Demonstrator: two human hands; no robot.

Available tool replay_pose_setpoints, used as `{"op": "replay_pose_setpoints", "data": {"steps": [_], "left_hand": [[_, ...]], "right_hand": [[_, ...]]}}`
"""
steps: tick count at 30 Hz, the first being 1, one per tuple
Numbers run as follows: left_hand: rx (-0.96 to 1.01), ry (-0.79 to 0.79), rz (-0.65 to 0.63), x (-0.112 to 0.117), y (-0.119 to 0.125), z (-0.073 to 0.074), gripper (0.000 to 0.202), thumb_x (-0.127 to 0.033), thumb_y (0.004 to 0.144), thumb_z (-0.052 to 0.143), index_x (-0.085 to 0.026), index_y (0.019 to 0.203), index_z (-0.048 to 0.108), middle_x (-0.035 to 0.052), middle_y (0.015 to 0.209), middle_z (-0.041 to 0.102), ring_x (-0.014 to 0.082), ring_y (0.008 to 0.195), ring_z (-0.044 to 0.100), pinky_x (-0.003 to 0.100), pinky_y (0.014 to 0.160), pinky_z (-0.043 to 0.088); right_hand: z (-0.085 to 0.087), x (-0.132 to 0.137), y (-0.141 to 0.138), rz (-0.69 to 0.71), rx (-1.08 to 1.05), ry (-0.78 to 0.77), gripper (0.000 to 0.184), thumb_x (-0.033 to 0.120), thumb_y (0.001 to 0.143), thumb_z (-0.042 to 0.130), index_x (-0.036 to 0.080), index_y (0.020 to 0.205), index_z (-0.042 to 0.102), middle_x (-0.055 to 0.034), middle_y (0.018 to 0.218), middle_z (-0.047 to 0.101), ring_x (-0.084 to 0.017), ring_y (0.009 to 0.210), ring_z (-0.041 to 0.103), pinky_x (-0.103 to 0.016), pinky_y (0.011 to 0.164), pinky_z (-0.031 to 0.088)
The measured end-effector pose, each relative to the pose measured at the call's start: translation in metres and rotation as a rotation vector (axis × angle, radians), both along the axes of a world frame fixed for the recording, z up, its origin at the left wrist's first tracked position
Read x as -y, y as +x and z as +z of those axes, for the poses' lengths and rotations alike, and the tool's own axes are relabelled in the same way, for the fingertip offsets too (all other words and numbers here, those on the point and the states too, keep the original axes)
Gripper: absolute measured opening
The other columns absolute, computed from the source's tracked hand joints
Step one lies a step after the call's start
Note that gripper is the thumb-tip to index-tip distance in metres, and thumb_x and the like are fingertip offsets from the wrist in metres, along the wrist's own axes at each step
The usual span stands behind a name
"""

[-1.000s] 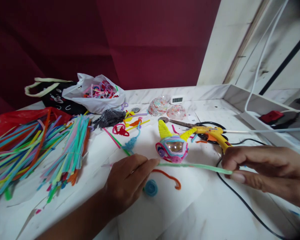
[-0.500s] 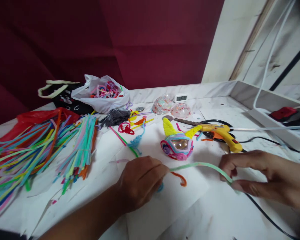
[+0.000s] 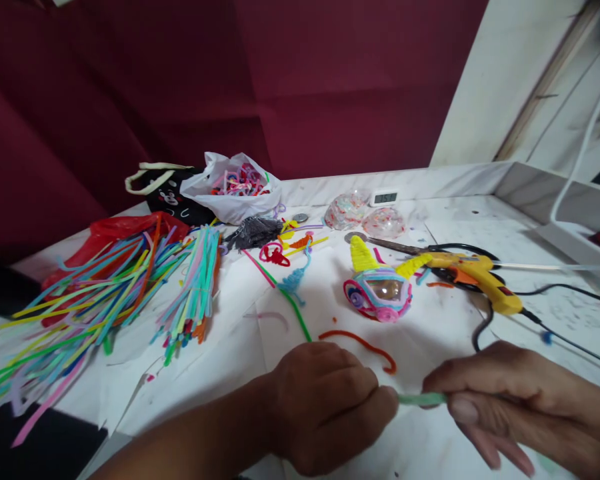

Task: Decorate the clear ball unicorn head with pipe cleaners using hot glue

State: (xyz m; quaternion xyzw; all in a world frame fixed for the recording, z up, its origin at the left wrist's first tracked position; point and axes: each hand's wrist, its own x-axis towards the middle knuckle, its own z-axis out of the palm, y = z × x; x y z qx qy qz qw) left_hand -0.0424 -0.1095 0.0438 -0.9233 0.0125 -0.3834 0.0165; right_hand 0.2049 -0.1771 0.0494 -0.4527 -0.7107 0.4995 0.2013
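Note:
A light green pipe cleaner [image 3: 420,399] runs straight between my two hands, with only a short piece showing. My left hand [image 3: 337,407] is closed in a fist around one part of it. Thumb and forefinger of my right hand [image 3: 520,407] pinch it on the other side, the lower fingers hanging loose. Just beyond my left hand an orange pipe cleaner [image 3: 363,340] lies bent on the white paper. Farther back sits a small craft piece [image 3: 380,293] with yellow horns, coiled pink and purple sides and a shiny window.
Loose and bundled pipe cleaners [image 3: 195,287] cover the left. A yellow glue gun [image 3: 480,273] with a black cord lies right, by scissors [image 3: 390,245]. Behind are clear domes [image 3: 385,222], a small digital clock [image 3: 386,198] and a white bag [image 3: 230,200] of scraps.
Both hands have come lower and closer together. The green pipe cleaner, arched before, is now straight with less of it showing. The view has shifted left, and more of the orange pipe cleaner shows.

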Motion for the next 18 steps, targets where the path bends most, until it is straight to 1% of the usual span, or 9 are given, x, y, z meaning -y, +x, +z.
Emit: {"op": "replay_pose_setpoints", "data": {"steps": [1,3,5,9,11,14,16,18], "left_hand": [[0.011,0.003,-0.019,-0.001,0.001,-0.001,0.017,-0.010,0.084,0.055,-0.001,0.094,0.066,0.0094,0.072,0.069,0.0169,0.067,0.064,0.029,0.060,0.056],[0.043,0.006,-0.050,-0.002,0.003,-0.005,0.019,-0.010,0.086,0.052,-0.001,0.094,0.067,0.0102,0.073,0.069,0.0176,0.068,0.064,0.029,0.061,0.056],[0.089,-0.005,-0.062,-0.003,0.004,-0.009,0.022,-0.010,0.088,0.049,-0.002,0.094,0.068,0.0101,0.074,0.070,0.0174,0.071,0.065,0.029,0.064,0.056],[0.048,-0.029,-0.050,-0.005,0.004,-0.016,0.021,-0.011,0.088,0.052,-0.002,0.100,0.067,0.0100,0.079,0.070,0.0161,0.075,0.065,0.027,0.067,0.056],[0.044,-0.035,-0.036,-0.005,0.005,-0.016,0.020,-0.010,0.087,0.054,-0.002,0.100,0.067,0.0096,0.080,0.070,0.0152,0.075,0.065,0.026,0.067,0.056],[0.043,-0.032,-0.036,-0.006,0.005,-0.015,0.018,-0.010,0.086,0.057,-0.003,0.099,0.067,0.0090,0.078,0.070,0.0153,0.076,0.066,0.026,0.068,0.057],[0.040,-0.034,-0.049,-0.005,0.005,-0.014,0.018,-0.010,0.086,0.056,-0.003,0.099,0.067,0.0091,0.078,0.070,0.0156,0.076,0.066,0.026,0.068,0.057],[0.024,-0.062,-0.036,-0.003,0.003,-0.014,0.019,-0.010,0.088,0.054,-0.003,0.101,0.066,0.0093,0.079,0.070,0.0157,0.077,0.066,0.026,0.068,0.058]], "right_hand": [[0.003,-0.001,0.001,0.018,0.018,-0.046,0.043,0.047,0.098,0.039,0.017,0.080,0.065,-0.0004,0.062,0.060,-0.006,0.051,0.050,-0.015,0.047,0.038],[0.009,-0.002,0.003,0.034,0.071,-0.103,0.044,0.049,0.097,0.040,0.017,0.080,0.064,-0.0007,0.065,0.060,-0.007,0.054,0.049,-0.016,0.049,0.038],[0.015,-0.002,0.004,0.032,0.120,-0.107,0.041,0.048,0.097,0.041,0.018,0.081,0.063,-0.0002,0.067,0.062,-0.007,0.057,0.050,-0.016,0.052,0.038],[0.021,-0.002,0.003,0.054,0.134,-0.097,0.037,0.045,0.097,0.042,0.018,0.082,0.063,-0.0006,0.071,0.065,-0.008,0.064,0.055,-0.016,0.058,0.040],[0.022,-0.002,0.003,0.051,0.117,-0.089,0.037,0.046,0.096,0.043,0.019,0.084,0.064,-0.0009,0.073,0.065,-0.008,0.064,0.055,-0.017,0.058,0.041],[0.022,-0.001,0.004,0.030,0.101,-0.094,0.039,0.048,0.096,0.044,0.018,0.080,0.063,-0.0001,0.071,0.064,-0.008,0.061,0.053,-0.017,0.056,0.041],[0.022,-0.001,0.004,0.018,0.108,-0.090,0.038,0.047,0.096,0.045,0.019,0.078,0.063,0.0003,0.070,0.064,-0.008,0.063,0.054,-0.017,0.057,0.041],[0.022,-0.002,0.004,0.009,0.125,-0.073,0.036,0.045,0.095,0.046,0.019,0.078,0.064,0.0002,0.069,0.064,-0.009,0.065,0.056,-0.018,0.059,0.042]]}}
